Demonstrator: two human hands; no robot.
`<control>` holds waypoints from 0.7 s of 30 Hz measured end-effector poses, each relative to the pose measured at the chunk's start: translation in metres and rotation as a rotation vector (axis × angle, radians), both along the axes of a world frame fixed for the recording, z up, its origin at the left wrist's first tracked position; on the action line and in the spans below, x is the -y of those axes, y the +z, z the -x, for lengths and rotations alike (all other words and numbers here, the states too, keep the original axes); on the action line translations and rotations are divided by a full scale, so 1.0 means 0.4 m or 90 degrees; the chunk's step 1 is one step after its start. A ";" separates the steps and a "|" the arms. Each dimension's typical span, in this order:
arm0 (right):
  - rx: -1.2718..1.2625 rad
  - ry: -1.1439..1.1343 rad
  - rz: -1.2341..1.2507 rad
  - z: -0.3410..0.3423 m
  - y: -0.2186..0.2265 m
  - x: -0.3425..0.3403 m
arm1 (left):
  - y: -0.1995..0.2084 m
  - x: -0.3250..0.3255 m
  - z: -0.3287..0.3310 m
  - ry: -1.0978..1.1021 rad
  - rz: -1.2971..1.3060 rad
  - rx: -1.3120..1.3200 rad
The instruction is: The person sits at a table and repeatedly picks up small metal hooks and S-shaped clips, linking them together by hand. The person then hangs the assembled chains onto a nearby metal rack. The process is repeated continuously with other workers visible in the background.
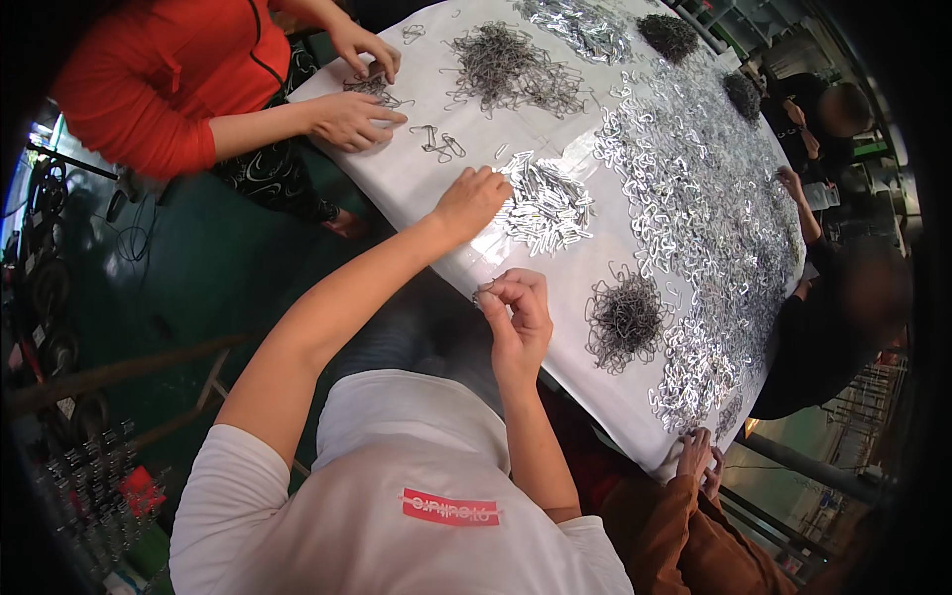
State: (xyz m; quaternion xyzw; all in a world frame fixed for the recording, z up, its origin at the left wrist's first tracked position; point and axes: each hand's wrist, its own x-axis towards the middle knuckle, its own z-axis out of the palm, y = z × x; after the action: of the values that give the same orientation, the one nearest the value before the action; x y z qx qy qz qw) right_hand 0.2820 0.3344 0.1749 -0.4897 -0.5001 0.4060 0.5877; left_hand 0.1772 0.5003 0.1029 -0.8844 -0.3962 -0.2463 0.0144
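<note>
My left hand (pixel 474 204) reaches to the left edge of a pile of small shiny silver metal pieces (pixel 547 206) on the white-covered table (pixel 565 327). Its fingers are bent and pressed together at the pile; what they pinch is hidden. Closer to my body, at the table's edge, my right hand (pixel 521 319) is closed in a pinch. Small dark wire hooks (pixel 483 294) show between its thumb and fingers. Right of this hand lies a round heap of dark bent wire hooks (pixel 625 317).
Across the table's right side spreads a broad layer of silver hooks (pixel 684 208). More dark wire heaps (pixel 506 64) lie at the far side. A person in red (pixel 159 79) handles wire pieces at the left. Other people work along the right edge, one in brown sleeves (pixel 684 526).
</note>
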 end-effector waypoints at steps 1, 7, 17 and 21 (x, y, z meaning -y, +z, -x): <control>0.007 -0.003 -0.001 0.001 -0.002 0.001 | 0.011 0.004 0.004 0.035 0.086 0.110; 0.026 0.008 0.009 0.014 -0.018 -0.012 | 0.115 0.114 0.091 0.122 0.599 0.592; 0.069 0.032 0.017 0.039 -0.025 -0.044 | 0.257 0.287 0.149 0.093 0.691 0.746; 0.102 0.043 0.014 0.044 -0.032 -0.051 | 0.248 0.282 0.165 0.107 0.689 0.705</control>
State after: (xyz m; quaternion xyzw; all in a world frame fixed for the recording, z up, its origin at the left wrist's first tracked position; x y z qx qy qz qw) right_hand 0.2644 0.3549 0.1623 -0.5098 -0.5571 0.3909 0.5263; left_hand 0.1111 0.3874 0.2020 -0.4837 -0.4766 -0.4224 -0.6003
